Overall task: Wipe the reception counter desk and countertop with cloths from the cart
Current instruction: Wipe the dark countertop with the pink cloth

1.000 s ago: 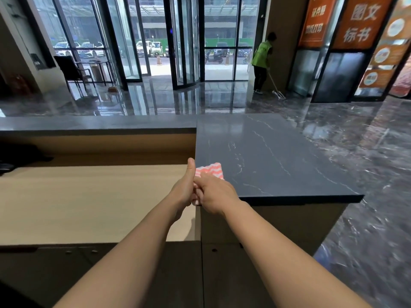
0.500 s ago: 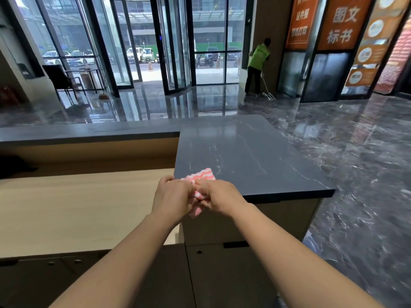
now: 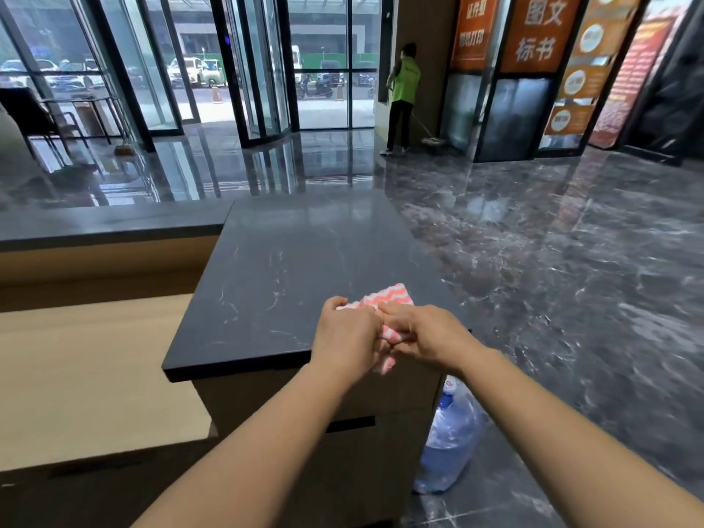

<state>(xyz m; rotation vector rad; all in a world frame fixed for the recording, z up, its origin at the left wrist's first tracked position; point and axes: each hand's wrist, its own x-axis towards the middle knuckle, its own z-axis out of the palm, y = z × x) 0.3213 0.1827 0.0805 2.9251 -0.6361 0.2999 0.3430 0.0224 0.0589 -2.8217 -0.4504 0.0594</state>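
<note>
- Now, both hands meet over the near right corner of the dark stone worktop, and each has hold of the same pink-and-white striped cloth.
- The left hand has its fingers curled down and grips the cloth's left side, knuckles up.
- The right hand is also curled, and its fingers and thumb pinch the cloth's right side. The two hands lie so close that they touch or nearly touch.
- The far part of the cloth lies flat on the stone just beyond the fingers. Its middle is bunched between the hands, and a small end hangs over the worktop's near edge below them.
- Both forearms are bare and reach in from the bottom of the view.
- To the left and lower down sits a pale wooden worktop, which butts against the side of the stone block. A narrow dark ledge runs along its far side.
- A large blue water bottle stands on the floor beside the counter's right side, partly hidden by the right forearm.
- The floor is glossy dark marble with pale veins.
- Far back, a person in a green vest stands by the wall with a mop on the floor.
- Glass doors show parked cars outside, orange signs hang at the right, and a dark chair stands at the far left.
</note>
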